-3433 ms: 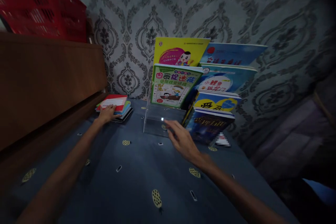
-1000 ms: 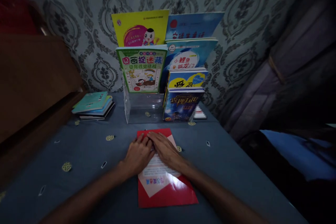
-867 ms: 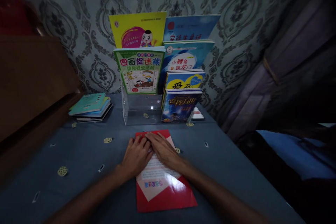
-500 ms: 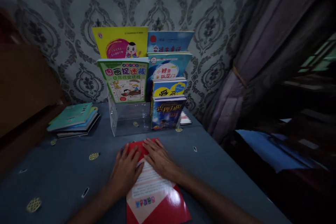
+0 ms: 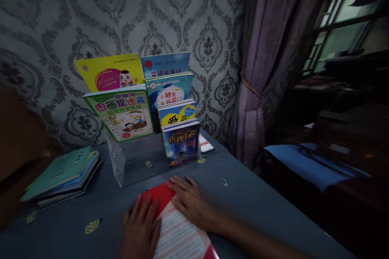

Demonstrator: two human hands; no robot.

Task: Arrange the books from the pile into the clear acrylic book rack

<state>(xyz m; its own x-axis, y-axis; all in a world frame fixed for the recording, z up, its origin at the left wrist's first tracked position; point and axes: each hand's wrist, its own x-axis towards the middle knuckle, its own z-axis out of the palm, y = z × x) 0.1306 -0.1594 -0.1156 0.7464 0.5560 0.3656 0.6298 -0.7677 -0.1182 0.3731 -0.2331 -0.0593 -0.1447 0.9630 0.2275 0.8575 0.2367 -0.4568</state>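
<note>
A red and pale pink book (image 5: 179, 230) with printed text lies on the table, running out of the bottom of the view. My left hand (image 5: 141, 224) rests on its far left part, fingers stretched out. On the far right edge lies my right hand (image 5: 191, 202), its fingers extended and slightly apart. Beyond the book stands a clear acrylic book stand (image 5: 121, 166). It holds a green picture book (image 5: 127, 115), a yellow book (image 5: 106, 73), blue books (image 5: 170, 89) and a dark blue book (image 5: 182, 145) at the front.
To the left, a stack of books (image 5: 60, 174) with a teal cover on top lies beside a brown box (image 5: 18, 137). A patterned wall is behind the stand. A tied curtain (image 5: 249, 109) hangs right of the blue-grey table (image 5: 243, 202). Blue cloth (image 5: 306, 166) lies farther right.
The view has turned rightward and the stand now sits farther left and lower. My hands remain spread on the book, a little farther apart.
</note>
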